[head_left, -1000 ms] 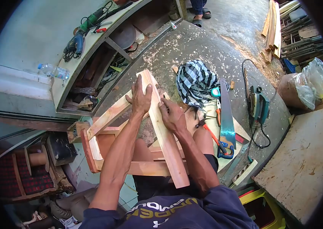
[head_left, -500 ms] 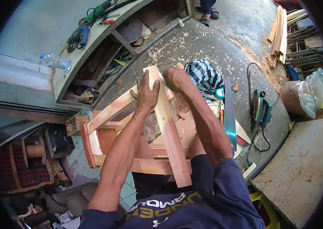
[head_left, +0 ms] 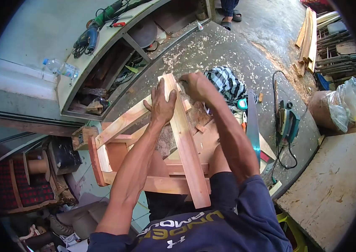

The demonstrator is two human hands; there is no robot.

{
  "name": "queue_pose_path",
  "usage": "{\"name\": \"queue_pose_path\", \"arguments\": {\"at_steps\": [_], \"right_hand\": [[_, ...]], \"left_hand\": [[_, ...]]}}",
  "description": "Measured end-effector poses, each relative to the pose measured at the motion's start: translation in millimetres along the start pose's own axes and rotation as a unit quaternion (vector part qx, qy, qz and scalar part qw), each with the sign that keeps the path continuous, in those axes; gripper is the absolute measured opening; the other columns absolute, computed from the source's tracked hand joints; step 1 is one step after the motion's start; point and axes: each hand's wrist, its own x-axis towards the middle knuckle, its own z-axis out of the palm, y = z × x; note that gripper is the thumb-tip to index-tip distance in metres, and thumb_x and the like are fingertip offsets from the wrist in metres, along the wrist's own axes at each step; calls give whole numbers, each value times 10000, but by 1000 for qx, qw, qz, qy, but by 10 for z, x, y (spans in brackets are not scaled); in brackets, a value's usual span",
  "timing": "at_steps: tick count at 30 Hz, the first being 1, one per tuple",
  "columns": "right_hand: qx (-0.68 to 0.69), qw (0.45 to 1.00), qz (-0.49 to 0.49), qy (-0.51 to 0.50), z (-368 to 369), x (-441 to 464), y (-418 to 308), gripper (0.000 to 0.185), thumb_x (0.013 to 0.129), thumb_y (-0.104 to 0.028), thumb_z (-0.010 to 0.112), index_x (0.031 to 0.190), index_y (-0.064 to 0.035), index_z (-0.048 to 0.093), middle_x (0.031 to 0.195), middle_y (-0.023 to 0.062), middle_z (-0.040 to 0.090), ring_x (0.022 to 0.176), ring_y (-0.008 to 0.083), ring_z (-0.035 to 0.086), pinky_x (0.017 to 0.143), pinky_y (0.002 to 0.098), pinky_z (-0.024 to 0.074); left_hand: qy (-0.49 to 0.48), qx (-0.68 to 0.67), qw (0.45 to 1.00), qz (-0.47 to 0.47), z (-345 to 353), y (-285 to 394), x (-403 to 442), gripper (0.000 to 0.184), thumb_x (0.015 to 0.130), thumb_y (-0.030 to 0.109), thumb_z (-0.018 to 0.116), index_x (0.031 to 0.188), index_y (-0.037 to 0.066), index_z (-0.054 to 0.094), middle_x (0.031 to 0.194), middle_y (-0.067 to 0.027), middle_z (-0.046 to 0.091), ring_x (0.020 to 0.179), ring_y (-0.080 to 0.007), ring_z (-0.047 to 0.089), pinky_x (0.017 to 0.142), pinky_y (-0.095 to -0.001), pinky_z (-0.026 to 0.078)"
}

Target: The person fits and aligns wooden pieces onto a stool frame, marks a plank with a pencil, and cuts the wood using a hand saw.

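A pale wooden plank (head_left: 186, 147) slants across a wooden frame (head_left: 121, 122) that rests over my lap. My left hand (head_left: 162, 104) presses on the plank and frame near their far joint, fingers stretched out and spread. Just right of the plank's far end is my right hand (head_left: 198, 87), its fingers curled closed. Whatever it may grip is hidden by the fingers. Beyond it lies a bunched black-and-white checked cloth (head_left: 224, 82). A handsaw (head_left: 253, 122) and a teal tape measure (head_left: 242, 104) are to the right of that forearm.
A corded power tool (head_left: 288, 124) stands on the shaving-strewn floor at right. Shelving (head_left: 115, 54) at upper left carries a blue drill (head_left: 87, 38) and a plastic bottle (head_left: 62, 68). Another person's sandalled feet (head_left: 227, 23) show at the top. Wood strips (head_left: 308, 38) lie at upper right.
My right hand has turned and shifted slightly beside the plank's far end, its forearm swinging a little rightward. My left hand stays in the same place on the wood.
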Motion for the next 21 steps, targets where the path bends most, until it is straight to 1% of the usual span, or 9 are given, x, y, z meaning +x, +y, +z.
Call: {"name": "queue_pose_path", "arguments": {"at_steps": [2, 5, 8, 10, 13, 15, 16, 18, 21], "right_hand": [[1, 999, 4, -53, -227, -43, -33, 291, 915, -112, 545, 1115, -64, 750, 967, 249, 722, 861, 407, 721, 831, 466, 576], [-31, 1000, -1, -2, -313, -68, -46, 295, 914, -112, 538, 1112, -48, 747, 986, 249, 721, 880, 406, 721, 842, 461, 575], [14, 998, 6, 59, -31, 46, -8, 296, 897, -85, 547, 1110, -36, 746, 998, 255, 719, 916, 409, 718, 870, 463, 566], [20, 998, 4, 53, 64, 51, 31, 297, 881, -65, 554, 1104, -31, 746, 1001, 257, 717, 922, 411, 717, 871, 466, 565], [24, 999, -3, 29, -57, -4, -10, 303, 868, -36, 541, 1089, -24, 747, 984, 258, 719, 916, 410, 720, 859, 472, 569], [-15, 998, -8, -63, -244, -49, -53, 305, 863, -24, 526, 1070, -20, 749, 960, 269, 717, 911, 407, 723, 845, 482, 572], [-15, 998, -2, -63, -187, -70, -32, 305, 863, -24, 526, 1070, -20, 749, 960, 269, 717, 911, 407, 723, 845, 482, 572], [52, 992, -17, 115, -5, 39, 25, 159, 806, -53, 584, 840, 18, 722, 823, 295, 688, 800, 454, 704, 753, 508, 565], [37, 993, -20, 106, 165, 78, 24, 141, 777, -47, 606, 808, 39, 713, 807, 309, 679, 792, 454, 707, 744, 509, 567]], "left_hand": [[3, -5, 1000, 10, 2, -12, -5, 814, 1005, 616, 423, 1636, 169, 171, 1635, -158, 330, 1522, -383, 252, 1137, -728, 10], [0, 7, 1000, 4, -3, -1, -3, 814, 1007, 613, 426, 1635, 161, 173, 1639, -161, 319, 1526, -377, 244, 1133, -734, 11], [-8, 1, 1000, 1, -35, 22, -8, 807, 1010, 605, 428, 1635, 163, 173, 1642, -151, 318, 1528, -377, 241, 1132, -736, 10], [-8, 2, 1000, 4, -23, 6, -6, 807, 1011, 604, 427, 1636, 163, 172, 1641, -154, 319, 1527, -378, 242, 1132, -737, 10], [-4, -8, 1000, 5, -5, -14, 13, 805, 1004, 579, 452, 1634, 155, 180, 1643, -147, 319, 1528, -393, 229, 1133, -735, -7], [-3, -17, 1000, 3, -3, -25, 11, 806, 998, 554, 477, 1631, 147, 191, 1646, -138, 319, 1530, -406, 215, 1134, -733, -23], [-3, -18, 1000, 6, -7, -30, -10, 805, 997, 553, 478, 1631, 147, 192, 1644, -139, 321, 1530, -405, 216, 1133, -734, -20], [4, -21, 1000, 19, -2, 20, 36, 804, 997, 553, 478, 1630, 147, 193, 1643, -140, 323, 1530, -403, 217, 1132, -736, -17], [-5, -8, 1000, -3, -24, 17, 2, 801, 998, 551, 476, 1629, 146, 196, 1641, -149, 324, 1532, -399, 215, 1130, -734, -20]]}}
